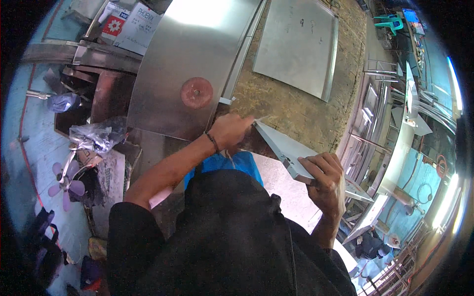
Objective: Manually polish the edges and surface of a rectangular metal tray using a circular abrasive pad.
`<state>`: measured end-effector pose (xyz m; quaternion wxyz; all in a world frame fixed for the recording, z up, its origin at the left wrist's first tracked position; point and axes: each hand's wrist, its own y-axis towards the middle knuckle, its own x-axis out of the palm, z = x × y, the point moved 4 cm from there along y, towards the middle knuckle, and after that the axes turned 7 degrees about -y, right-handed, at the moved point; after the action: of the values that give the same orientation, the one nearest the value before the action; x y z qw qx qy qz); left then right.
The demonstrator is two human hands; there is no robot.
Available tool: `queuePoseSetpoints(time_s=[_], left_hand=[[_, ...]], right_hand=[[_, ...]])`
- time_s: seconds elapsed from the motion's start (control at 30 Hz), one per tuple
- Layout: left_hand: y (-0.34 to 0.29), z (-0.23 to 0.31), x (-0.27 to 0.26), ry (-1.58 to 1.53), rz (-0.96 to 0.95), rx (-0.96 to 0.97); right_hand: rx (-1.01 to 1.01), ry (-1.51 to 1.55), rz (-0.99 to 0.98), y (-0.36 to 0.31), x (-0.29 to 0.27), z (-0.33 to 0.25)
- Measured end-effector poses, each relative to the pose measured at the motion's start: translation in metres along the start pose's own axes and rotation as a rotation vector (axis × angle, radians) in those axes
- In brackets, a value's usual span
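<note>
My right hand [326, 178] grips the near corner of a folded sheet-metal panel [282, 143], thumb and fingers wrapped over its bent edge. The panel is tilted at the front edge of the workbench, and small cutouts show near my right fingers. At the panel's far-left corner, my left hand [231, 131] is closed, fingertips together. A thin pale wisp [265, 119] lies beside those fingertips; what they pinch is too small to make out. Left of them, a round reddish abrasive disc [197, 92] rests on a large metal sheet [170, 64].
Another flat metal panel [296, 47] lies farther back on the worn wooden workbench [345, 69]. To the left are a purple-bladed fan [67, 186], crumpled clear plastic [98, 134] and a white carton [133, 27]. Metal frames and bars [377, 123] crowd the right side.
</note>
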<state>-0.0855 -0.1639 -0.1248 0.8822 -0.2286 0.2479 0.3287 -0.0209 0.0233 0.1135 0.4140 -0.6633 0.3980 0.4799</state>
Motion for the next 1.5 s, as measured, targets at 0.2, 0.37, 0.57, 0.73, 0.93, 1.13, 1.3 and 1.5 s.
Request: queuePoseSetpoints(time_s=[0.2,0.37,0.57,0.73,0.93,1.13,1.3,1.5], left_hand=[[-0.001,-0.016,0.011,0.000,-0.020,-0.047],[-0.003,-0.008,0.008,-0.084,-0.028,-0.006],[0.001,-0.012,0.008,-0.116,0.010,0.000],[-0.007,0.004,-0.004,-0.105,-0.032,0.055],[-0.014,0.023,-0.015,-0.101,-0.069,0.071],[-0.007,0.004,-0.005,-0.067,-0.031,0.093],[-0.012,0.001,-0.001,-0.030,0.005,0.038],[-0.024,0.004,-0.006,-0.069,0.026,0.032]], right_hand=[[-0.006,0.005,0.020,0.002,0.000,0.001],[0.013,0.012,-0.006,0.001,0.000,0.003],[0.004,0.010,0.005,0.006,0.000,0.005],[0.001,0.023,0.017,0.006,-0.002,0.004],[0.023,-0.001,0.014,0.001,0.002,0.004],[-0.003,-0.001,0.040,0.009,0.000,0.005],[-0.014,0.007,0.047,0.010,-0.002,0.004],[-0.025,0.006,0.028,0.008,-0.004,-0.001]])
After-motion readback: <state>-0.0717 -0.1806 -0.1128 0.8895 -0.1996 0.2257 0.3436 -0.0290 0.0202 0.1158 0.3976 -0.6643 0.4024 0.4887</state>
